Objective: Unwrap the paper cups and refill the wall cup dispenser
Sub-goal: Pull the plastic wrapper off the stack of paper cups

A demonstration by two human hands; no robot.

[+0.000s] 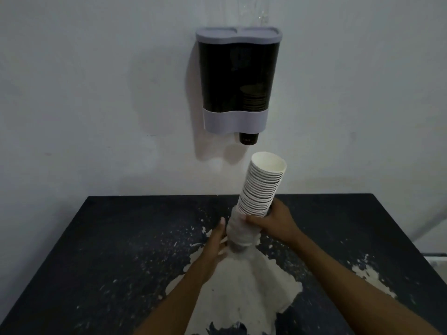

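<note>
Both forearms are reaching forward from the bottom edge of the view, converging over the middle of the dark surface (pixel 121 238), which is showing white smears and specks. The right hand (pixel 275 223) is coming in from the lower right with its wrist bent slightly inward, its fingers (pixel 252 218) curling round the lower part of the stack of paper cups (pixel 262 187) and gripping it just where the bare rims are meeting the plastic wrapper (pixel 242 234). The stack is tilting up and a little to the right, its open white mouth facing the camera, its upper length bare and its lower end sitting inside the bunched, translucent wrapper. The left hand (pixel 216 245) is lying along the left side of that wrapper with its fingers extended and pointing upward, touching or pressing the plastic rather than clearly wrapping it; whether any fingertip is pinching the film I cannot tell. Below the hands, the wrapper is blending into the pale patch on the surface, so its lower edge is hard to make out. On the wall (pixel 84 93) above, the wall cup dispenser (pixel 238 78) is hanging with its grey lid on, a short stack of cups showing faintly through the right side of its dark window and one dark cup (pixel 248 138) poking out beneath the right outlet.
</note>
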